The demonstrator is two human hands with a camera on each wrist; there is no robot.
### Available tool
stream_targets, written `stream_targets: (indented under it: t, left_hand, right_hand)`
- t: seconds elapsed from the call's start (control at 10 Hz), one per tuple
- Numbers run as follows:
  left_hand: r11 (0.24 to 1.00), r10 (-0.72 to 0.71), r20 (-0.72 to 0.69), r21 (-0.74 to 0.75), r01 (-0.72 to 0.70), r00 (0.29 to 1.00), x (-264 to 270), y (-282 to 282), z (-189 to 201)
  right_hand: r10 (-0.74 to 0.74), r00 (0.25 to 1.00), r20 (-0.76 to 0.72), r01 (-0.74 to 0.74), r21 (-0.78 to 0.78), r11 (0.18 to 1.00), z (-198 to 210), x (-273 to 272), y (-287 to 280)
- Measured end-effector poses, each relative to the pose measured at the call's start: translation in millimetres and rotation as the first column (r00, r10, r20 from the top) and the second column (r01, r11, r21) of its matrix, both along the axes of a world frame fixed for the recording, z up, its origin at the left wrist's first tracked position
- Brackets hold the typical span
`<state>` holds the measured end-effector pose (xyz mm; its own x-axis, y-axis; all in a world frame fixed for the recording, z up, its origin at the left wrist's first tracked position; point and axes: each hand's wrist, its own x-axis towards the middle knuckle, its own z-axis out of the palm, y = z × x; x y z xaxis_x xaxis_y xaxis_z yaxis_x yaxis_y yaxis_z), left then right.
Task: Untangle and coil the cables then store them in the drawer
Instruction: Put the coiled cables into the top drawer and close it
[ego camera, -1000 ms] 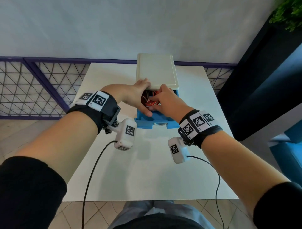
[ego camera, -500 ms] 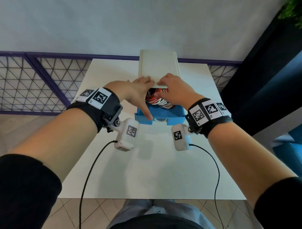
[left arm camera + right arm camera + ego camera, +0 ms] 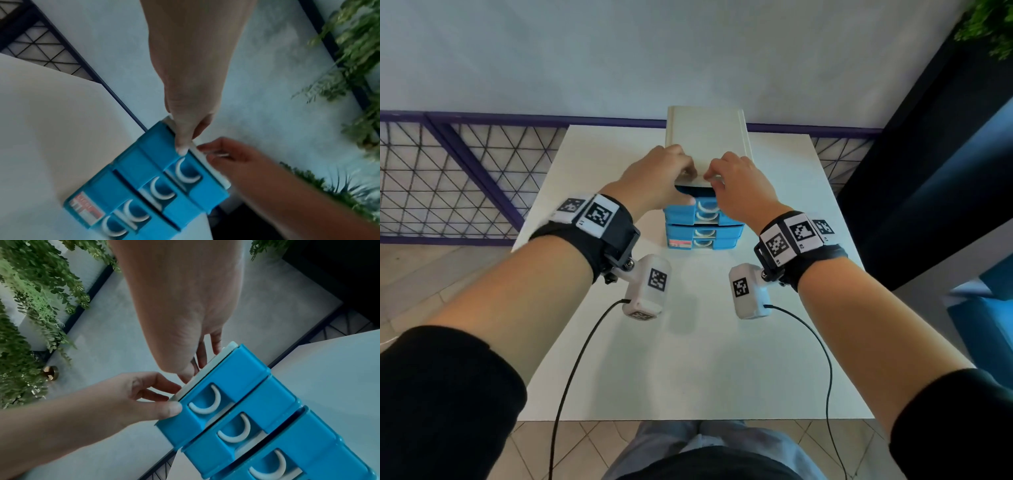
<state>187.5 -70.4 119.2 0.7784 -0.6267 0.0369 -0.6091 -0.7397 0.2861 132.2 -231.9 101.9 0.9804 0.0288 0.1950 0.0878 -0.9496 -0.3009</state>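
A small drawer unit with a white top [image 3: 709, 144] and blue drawers stands at the far middle of the white table [image 3: 688, 359]. Its top drawer [image 3: 705, 206] is pushed in almost flush, and no cable shows. My left hand [image 3: 686, 181] has its fingers curled over the white top's front edge and its thumb [image 3: 170, 408] on the top drawer's [image 3: 226, 378] front corner. My right hand [image 3: 714, 183] pinches the same front edge beside it, fingers curled over the top [image 3: 216, 154]. The lower drawers [image 3: 131, 164] are closed.
The unit stands near the table's far edge, against a pale wall. A purple wire-mesh railing [image 3: 448, 178] runs behind the table to the left. Dark furniture [image 3: 928, 171] stands close on the right. Green plants [image 3: 30, 305] hang in the wrist views.
The top drawer, which stood open with red and white cables showing, has slid in almost fully. Both hands came out of it and now sit on the unit's top front edge.
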Motion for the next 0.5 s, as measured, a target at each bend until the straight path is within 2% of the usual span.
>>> stream_targets:
  t: [0.1,0.2,0.5]
  left_hand:
    - [0.996,0.072,0.246,-0.076,-0.055,0.967,-7.8,-10.6,-16.1]
    - [0.991,0.102,0.313,-0.113,-0.069,0.944,-10.5,-14.2,-23.6]
    - [0.989,0.121,0.218,-0.115,-0.098,0.968,-13.4,-17.0,-20.1]
  right_hand:
    - [-0.018,1.000,-0.006,0.018,-0.014,1.000,-1.8,-2.0,1.7]
    - [-0.014,1.000,0.008,0.015,-0.023,1.000,-3.4,-1.7,2.4]
    - [-0.021,1.000,-0.013,0.021,0.013,1.000,1.7,-3.8,5.3]
